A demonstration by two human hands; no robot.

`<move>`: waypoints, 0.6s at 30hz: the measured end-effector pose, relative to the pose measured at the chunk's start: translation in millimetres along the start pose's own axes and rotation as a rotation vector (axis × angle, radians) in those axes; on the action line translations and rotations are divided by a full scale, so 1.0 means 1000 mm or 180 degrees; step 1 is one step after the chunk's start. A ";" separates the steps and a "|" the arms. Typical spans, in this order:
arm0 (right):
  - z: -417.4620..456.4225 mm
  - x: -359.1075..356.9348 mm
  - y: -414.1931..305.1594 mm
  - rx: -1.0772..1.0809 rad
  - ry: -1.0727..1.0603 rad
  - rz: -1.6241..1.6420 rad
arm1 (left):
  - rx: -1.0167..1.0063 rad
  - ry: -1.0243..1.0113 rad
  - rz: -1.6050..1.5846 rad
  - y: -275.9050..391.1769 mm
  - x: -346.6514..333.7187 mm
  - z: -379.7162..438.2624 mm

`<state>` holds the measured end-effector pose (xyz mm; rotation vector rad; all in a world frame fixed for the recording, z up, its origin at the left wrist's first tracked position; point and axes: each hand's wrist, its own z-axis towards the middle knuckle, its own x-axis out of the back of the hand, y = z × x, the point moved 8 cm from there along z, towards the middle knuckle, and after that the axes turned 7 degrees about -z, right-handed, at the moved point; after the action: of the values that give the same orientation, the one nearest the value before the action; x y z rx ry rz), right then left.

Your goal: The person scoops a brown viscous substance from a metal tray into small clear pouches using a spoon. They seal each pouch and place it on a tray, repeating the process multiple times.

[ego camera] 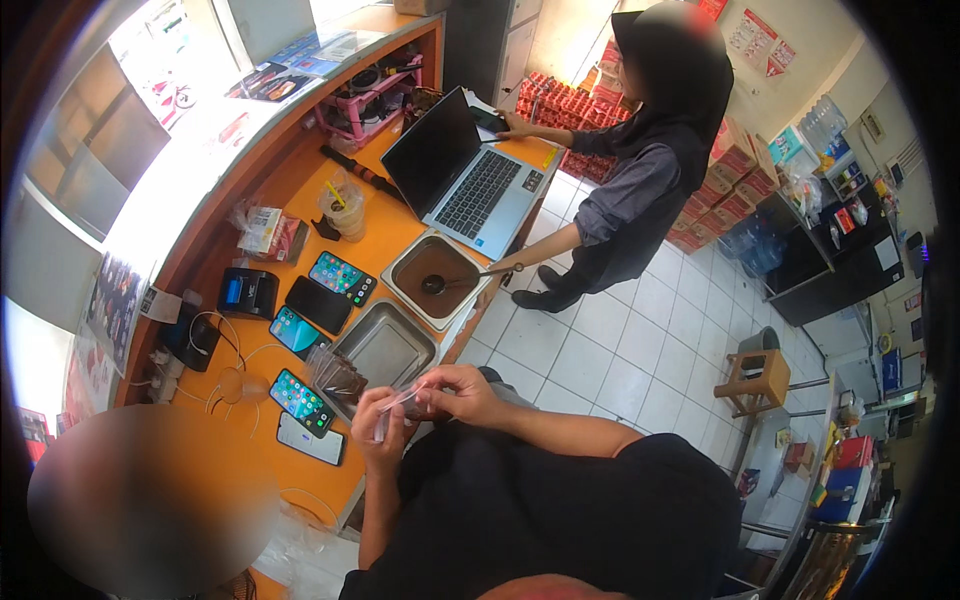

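Observation:
A small clear plastic bag (401,401) is stretched between my two hands. My left hand (377,429) grips one side of it, and the fingertips of my right hand (463,394) pinch the other. Just beyond my hands is a shallow steel pan (394,337), its near-left corner covered by several small clear packets of brown contents (339,381). Farther along the counter edge, a second steel pan (386,274) holds brown sauce (420,274). A ladle (480,274) rests in that sauce, its handle lying across the rim.
Several smartphones (300,401) lie left of the pans on the orange counter (217,442). A laptop (480,195), a drink cup (345,210) and a small printer (247,292) stand beyond. A person (637,165) stands at the right, one arm beside the sauce pan. Cables (240,345) trail at left.

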<state>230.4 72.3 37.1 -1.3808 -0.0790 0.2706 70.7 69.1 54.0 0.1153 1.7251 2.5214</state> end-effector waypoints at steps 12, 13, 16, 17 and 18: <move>-0.001 -0.005 -0.023 0.0325 -0.0120 -0.0376 | -0.0205 0.0024 0.0136 0.024 0.006 -0.003; -0.003 -0.006 -0.018 0.0209 -0.0135 -0.0229 | -0.0197 0.0028 0.0190 0.026 0.006 -0.004; -0.003 -0.011 -0.002 -0.0103 -0.0169 0.0283 | -0.0161 0.0127 0.0281 0.023 0.008 -0.006; 0.000 -0.013 -0.006 0.0143 -0.0158 0.0109 | -0.0186 0.0213 0.0262 0.023 0.009 -0.007; 0.002 -0.016 -0.010 0.0387 -0.0148 -0.0059 | -0.0207 0.0300 0.0249 0.024 0.011 -0.010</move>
<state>216.0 68.9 49.3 -1.2528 -0.1120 0.2876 58.3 52.4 73.2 0.0616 1.7012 2.6772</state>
